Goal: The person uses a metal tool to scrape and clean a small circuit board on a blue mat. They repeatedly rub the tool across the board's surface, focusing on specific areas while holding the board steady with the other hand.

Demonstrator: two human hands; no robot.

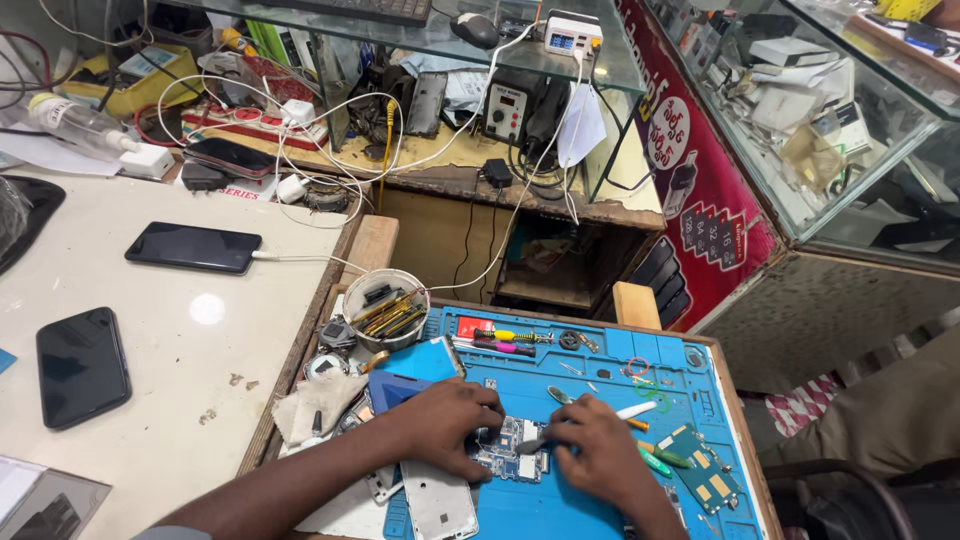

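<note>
I see a small blue-green phone circuit board (512, 449) lying flat on the blue silicone work mat (600, 500), near the mat's front middle. Its long axis seems to run from upper left to lower right, though both hands cover its ends, so I cannot fix which end points where. My left hand (447, 423) lies over the board's left side, fingers curled down and pressing on it. My right hand (598, 452) sits at the board's right edge, fingers pinched around a thin metal tool (535, 442) whose tip rests on the board; a white-and-orange pen-shaped tool (632, 411) pokes out behind that hand.

Room is tight. A white phone frame (438, 502) lies just in front of the left hand and is cut off by the bottom edge. A green daughter board with gold pads (703, 477) lies to the right, near the mat's right rim. Behind the hands, red and yellow-handled screwdrivers (500, 340) lie across the mat, and a round tin of tools (385, 306) stands at the mat's far left corner. The barest stretch of mat is front right of the board.

To the left, on the white tabletop (190, 370), two dark phones (82, 365) lie well apart from the work. The small parts scattered on the mat are too small for me to identify.
</note>
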